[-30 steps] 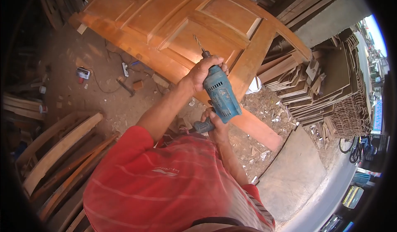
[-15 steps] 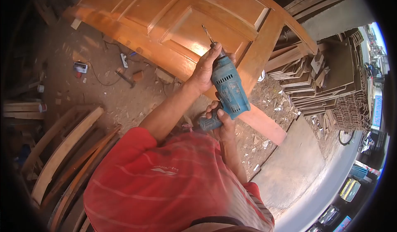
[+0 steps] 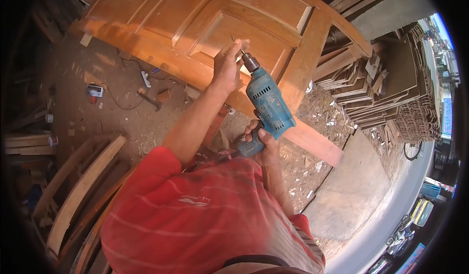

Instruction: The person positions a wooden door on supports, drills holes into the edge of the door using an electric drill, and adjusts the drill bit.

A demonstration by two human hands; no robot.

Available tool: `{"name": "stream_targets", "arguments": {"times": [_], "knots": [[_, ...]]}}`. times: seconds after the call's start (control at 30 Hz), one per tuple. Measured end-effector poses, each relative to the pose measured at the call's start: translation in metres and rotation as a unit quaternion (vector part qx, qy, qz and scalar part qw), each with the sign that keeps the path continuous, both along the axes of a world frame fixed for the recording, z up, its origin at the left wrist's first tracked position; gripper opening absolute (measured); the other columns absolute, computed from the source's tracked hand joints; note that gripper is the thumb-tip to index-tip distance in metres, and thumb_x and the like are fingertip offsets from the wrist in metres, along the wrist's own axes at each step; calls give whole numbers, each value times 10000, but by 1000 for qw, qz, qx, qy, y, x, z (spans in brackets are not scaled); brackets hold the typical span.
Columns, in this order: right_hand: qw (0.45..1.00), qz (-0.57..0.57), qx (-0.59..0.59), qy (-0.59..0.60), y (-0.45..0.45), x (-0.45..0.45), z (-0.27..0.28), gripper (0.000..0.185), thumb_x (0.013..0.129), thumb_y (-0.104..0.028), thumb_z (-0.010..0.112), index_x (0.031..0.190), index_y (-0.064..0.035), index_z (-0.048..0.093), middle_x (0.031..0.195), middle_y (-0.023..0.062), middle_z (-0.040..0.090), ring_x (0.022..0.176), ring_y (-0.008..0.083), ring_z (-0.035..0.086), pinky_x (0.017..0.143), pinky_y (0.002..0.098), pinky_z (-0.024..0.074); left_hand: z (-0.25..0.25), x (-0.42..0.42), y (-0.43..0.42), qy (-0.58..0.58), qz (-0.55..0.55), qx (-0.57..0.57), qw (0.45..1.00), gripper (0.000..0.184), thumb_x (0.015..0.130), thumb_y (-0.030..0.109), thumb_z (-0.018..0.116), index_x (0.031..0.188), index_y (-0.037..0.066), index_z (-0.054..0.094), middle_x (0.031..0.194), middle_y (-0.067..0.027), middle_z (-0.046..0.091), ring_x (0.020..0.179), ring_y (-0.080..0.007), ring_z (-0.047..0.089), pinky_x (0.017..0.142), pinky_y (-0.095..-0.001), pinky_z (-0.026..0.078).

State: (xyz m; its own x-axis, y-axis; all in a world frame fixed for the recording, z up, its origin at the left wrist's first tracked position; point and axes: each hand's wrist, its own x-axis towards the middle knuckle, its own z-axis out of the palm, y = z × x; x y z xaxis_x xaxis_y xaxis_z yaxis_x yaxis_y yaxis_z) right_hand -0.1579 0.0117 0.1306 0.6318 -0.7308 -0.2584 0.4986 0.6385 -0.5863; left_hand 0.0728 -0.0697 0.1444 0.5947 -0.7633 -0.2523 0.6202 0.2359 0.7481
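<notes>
A blue, dusty power drill [image 3: 268, 98] is held in front of my red shirt, pointing up and slightly left. My right hand [image 3: 266, 142] grips its handle near the rear of the body; I cannot tell whether the trigger is pressed. Just past the dark metal chuck [image 3: 251, 62], my left hand [image 3: 227, 69] is closed around the drill bit [image 3: 233, 38], its fingers covering most of it. Only the tip and a short length by the chuck show. Behind them lies a varnished panelled wooden door [image 3: 195, 17].
Curved timber pieces [image 3: 85, 191] lie at the left. A hammer [image 3: 149, 98] and a small boxy device [image 3: 95, 91] with a cord are on the dirt floor. Stacked wood mouldings [image 3: 376, 88] stand at the right, with a flat board [image 3: 349, 191] below and a road beyond.
My left hand has slid from the chuck up onto the drill bit, exposing the chuck. My right hand keeps its grip on the handle. The view has shifted slightly.
</notes>
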Motion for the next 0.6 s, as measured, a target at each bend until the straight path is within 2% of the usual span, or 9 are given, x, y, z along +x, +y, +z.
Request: {"name": "stream_targets", "arguments": {"times": [0.03, 0.13, 0.2, 0.23, 0.33, 0.37, 0.47, 0.5, 0.6], "knots": [[1000, 1, 5, 4, -3, 1, 0, 580, 867, -176, 744, 1349, 30, 495, 1008, 138, 650, 828, 216, 637, 706, 333, 545, 0, 0, 0, 1, -4, -2, 1000, 327, 1032, 289, 629, 1215, 21, 673, 1277, -91, 649, 1241, -216, 563, 1021, -404, 485], [1000, 1, 1, 22, -3, 2, 4, 545, 869, -190, 733, 1318, 29, 515, 1006, 142, 655, 810, 214, 634, 697, 331, 541, -3, 9, 8, -109, -28, -8, 994, 602, 1046, 502, 544, 1378, 0, 578, 1412, -152, 583, 1343, -264, 507, 1115, -458, 408], [1000, -3, 5, 28, 0, 5, 11, 535, 868, -193, 731, 1309, 26, 521, 1001, 144, 657, 804, 214, 631, 691, 330, 541, -7, 26, 11, 83, 4, 99, 992, 943, 986, 758, 409, 1545, -1, 388, 1484, -209, 517, 1388, -300, 465, 1126, -475, 376], [999, -3, 3, 34, -3, 6, 13, 525, 867, -196, 728, 1299, 24, 527, 996, 145, 659, 797, 213, 629, 685, 330, 540, -16, 27, 21, 38, -34, 142, 989, 1142, 918, 887, 263, 1616, -15, 203, 1568, -261, 394, 1433, -359, 404, 1168, -516, 324], [1000, 1, 16, 23, -4, 6, 7, 545, 869, -196, 728, 1323, 22, 520, 992, 143, 659, 789, 209, 626, 681, 326, 540, -24, 19, 41, -18, -102, 99, 990, 1084, 950, 841, 316, 1592, -31, 257, 1498, -244, 477, 1374, -324, 460, 1136, -492, 360], [999, 1, 19, 25, -4, 6, 4, 545, 869, -196, 728, 1323, 22, 520, 992, 143, 659, 789, 209, 626, 681, 326, 540, -24, 16, 40, -14, -106, 74, 992, 969, 980, 779, 388, 1507, -34, 390, 1354, -184, 575, 1243, -265, 539, 1059, -436, 423], [999, -4, 17, 30, -6, 6, -2, 571, 872, -197, 726, 1352, 23, 507, 998, 142, 658, 786, 203, 623, 684, 318, 539, -19, 12, 28, -21, -115, 42, 992, 783, 998, 688, 496, 1368, -2, 519, 1186, -103, 621, 1109, -197, 573, 965, -382, 462], [999, -7, 17, 29, -6, 7, -2, 580, 876, -198, 724, 1364, 23, 501, 998, 141, 658, 783, 200, 623, 683, 316, 538, -19, 13, 26, 25, -123, 13, 992, 634, 995, 624, 567, 1252, 45, 588, 1110, -67, 627, 1055, -179, 587, 917, -348, 477], [999, -16, 14, 32, -4, 6, 0, 583, 881, -201, 722, 1371, 20, 497, 997, 138, 657, 781, 196, 624, 682, 314, 538, -7, 5, 27, 93, -178, 19, 979, 599, 986, 621, 591, 1209, 65, 609, 1085, -60, 638, 1023, -180, 587, 901, -325, 472]]}}
